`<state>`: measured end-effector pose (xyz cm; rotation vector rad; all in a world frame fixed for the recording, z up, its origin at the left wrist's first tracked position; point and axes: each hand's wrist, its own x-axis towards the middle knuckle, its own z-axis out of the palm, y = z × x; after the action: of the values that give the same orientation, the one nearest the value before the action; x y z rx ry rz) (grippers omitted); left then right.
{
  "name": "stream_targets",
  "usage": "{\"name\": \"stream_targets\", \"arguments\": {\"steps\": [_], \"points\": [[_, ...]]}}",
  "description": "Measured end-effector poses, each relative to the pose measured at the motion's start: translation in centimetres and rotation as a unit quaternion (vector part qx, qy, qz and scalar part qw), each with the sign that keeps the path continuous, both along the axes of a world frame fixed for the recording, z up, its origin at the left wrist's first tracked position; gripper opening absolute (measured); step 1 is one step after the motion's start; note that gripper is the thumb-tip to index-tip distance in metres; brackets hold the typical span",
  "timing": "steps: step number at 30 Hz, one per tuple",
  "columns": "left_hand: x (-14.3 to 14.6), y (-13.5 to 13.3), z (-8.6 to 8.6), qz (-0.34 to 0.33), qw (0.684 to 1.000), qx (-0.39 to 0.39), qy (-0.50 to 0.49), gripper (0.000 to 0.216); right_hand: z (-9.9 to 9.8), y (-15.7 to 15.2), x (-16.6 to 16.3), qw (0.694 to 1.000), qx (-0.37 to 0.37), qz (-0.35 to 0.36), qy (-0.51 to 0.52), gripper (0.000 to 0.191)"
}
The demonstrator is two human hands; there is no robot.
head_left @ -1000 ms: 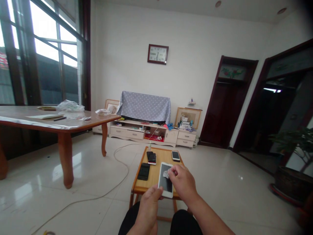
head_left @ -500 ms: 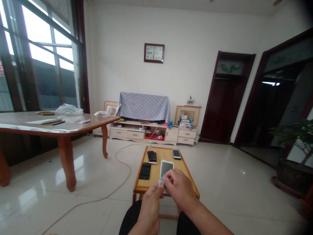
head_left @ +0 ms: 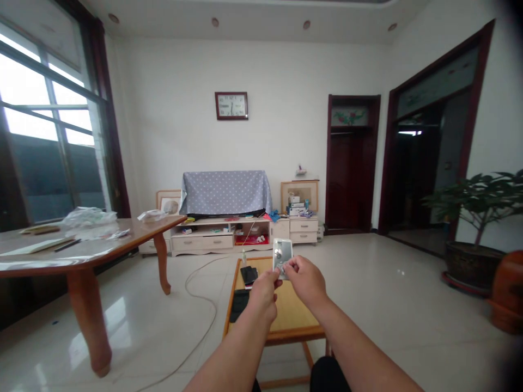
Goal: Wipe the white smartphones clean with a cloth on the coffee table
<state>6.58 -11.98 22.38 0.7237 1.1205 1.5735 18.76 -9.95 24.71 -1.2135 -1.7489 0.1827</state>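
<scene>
My left hand (head_left: 265,293) is closed around the lower left edge of a white smartphone (head_left: 288,249), which stands upright above the low table with its grey screen side towards me. Pale, blurry reflections or marks show on that screen. My right hand (head_left: 307,279) is closed in a pinch against the phone's lower right part. A small pale thing may be between its fingertips, too blurred to name. Left of my hands, a black phone (head_left: 239,306) and a stack of dark phones (head_left: 248,274) lie on the low wooden table (head_left: 294,322).
A small clear bottle (head_left: 244,257) stands at the low table's far left corner. To the left is a large wooden table (head_left: 134,231) with plastic bags (head_left: 90,220). A cable (head_left: 212,316) runs across the floor. A potted plant (head_left: 476,261) stands at right.
Both hands have risen from near the table's front edge. The white phone, which was lying on the table, is now upright in my left hand. The view has tilted up and turned right.
</scene>
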Motion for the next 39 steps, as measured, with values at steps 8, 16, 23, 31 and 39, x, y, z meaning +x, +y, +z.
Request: {"name": "stream_targets", "arguments": {"steps": [8,16,23,31,39], "points": [[2.2,-1.3,-0.8,-0.053,0.999,0.011,-0.003,0.037,-0.4,-1.4,1.2,0.999,0.02,-0.031,0.03,0.012],[2.7,-3.6,-2.8,-0.058,0.998,0.002,0.031,0.04,-2.0,-3.4,1.8,0.998,-0.046,-0.026,0.045,0.009],[1.9,-3.6,-2.9,-0.026,0.997,0.023,0.066,0.043,-2.1,-3.7,1.6,0.997,-0.054,-0.036,0.036,0.012],[2.1,-4.1,-3.1,-0.018,0.997,0.026,0.073,0.039,-3.0,-4.0,1.6,0.997,-0.048,-0.037,0.054,0.01],[2.6,-4.5,-3.3,-0.008,0.991,0.082,0.107,0.042,-2.4,-3.9,1.6,0.996,-0.045,-0.027,0.065,0.01]]}}
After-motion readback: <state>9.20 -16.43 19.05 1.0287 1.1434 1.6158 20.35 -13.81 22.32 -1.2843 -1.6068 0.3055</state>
